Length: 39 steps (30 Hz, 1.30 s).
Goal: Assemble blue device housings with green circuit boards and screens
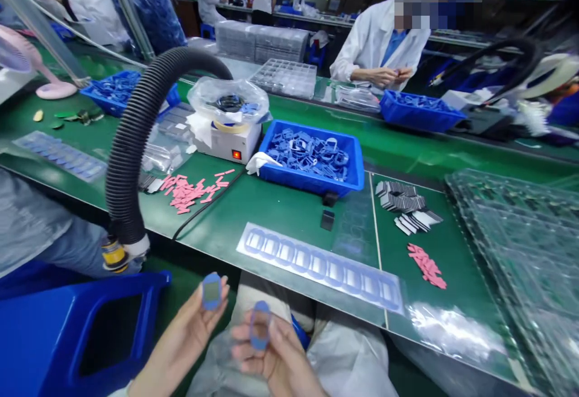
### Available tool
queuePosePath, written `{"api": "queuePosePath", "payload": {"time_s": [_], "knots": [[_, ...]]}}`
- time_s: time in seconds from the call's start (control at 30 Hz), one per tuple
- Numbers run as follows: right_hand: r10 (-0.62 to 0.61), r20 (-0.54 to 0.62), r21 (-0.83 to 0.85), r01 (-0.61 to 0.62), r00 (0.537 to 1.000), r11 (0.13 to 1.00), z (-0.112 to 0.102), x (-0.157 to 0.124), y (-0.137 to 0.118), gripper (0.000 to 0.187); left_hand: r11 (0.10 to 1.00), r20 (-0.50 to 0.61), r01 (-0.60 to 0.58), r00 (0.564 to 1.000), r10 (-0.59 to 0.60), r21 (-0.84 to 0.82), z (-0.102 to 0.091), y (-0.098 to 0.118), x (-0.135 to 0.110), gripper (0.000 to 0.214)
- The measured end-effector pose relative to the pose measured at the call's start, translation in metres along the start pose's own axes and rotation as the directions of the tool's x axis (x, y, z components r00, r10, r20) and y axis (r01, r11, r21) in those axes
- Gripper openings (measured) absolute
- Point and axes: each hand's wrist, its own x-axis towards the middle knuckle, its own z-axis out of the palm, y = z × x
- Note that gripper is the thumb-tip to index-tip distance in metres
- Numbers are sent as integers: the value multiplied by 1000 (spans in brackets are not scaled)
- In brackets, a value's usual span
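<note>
My left hand (pixel 199 312) grips a small blue oval frame (pixel 211 291) with a greyish rectangle across its middle. In my right hand (pixel 275 349) is a blue oval ring (pixel 259 341), pinched between thumb and fingers; skin shows through its opening. Both hands are over my lap, in front of the table edge, and the right one is slightly blurred. On the table just beyond them lies a pale strip (pixel 316 267) bearing a row of oval blue frames with white centres. A small black block (pixel 327 220) sits behind the strip.
A blue bin (pixel 357 171) holds many blue plastic parts. Pink strips (pixel 184 192) lie near a black flexible hose (pixel 124 143); more pink pieces (pixel 426 265) and black-and-white pieces (pixel 400 196) lie right. Clear trays (pixel 520 252) are stacked at far right. A co-worker (pixel 380 41) sits opposite.
</note>
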Motion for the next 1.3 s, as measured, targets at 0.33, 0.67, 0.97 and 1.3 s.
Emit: {"api": "queuePosePath", "payload": {"time_s": [0.33, 0.67, 0.97, 1.3], "knots": [[-346, -9, 137, 344, 938, 929, -18, -60, -69, 36, 960, 435, 278, 868, -240, -25, 97, -52, -49, 16], [-523, -101, 108, 532, 846, 840, -42, -86, -104, 29, 935, 438, 353, 837, -328, 26, 156, -102, -64, 16], [-625, -179, 67, 644, 760, 762, -57, -104, -109, 28, 912, 471, 406, 793, -387, 65, 171, -113, -72, 21], [-821, -172, -509, 665, 544, 547, -73, -117, -112, 32, 959, 416, 252, 864, -283, 128, 170, -111, -78, 22]]}}
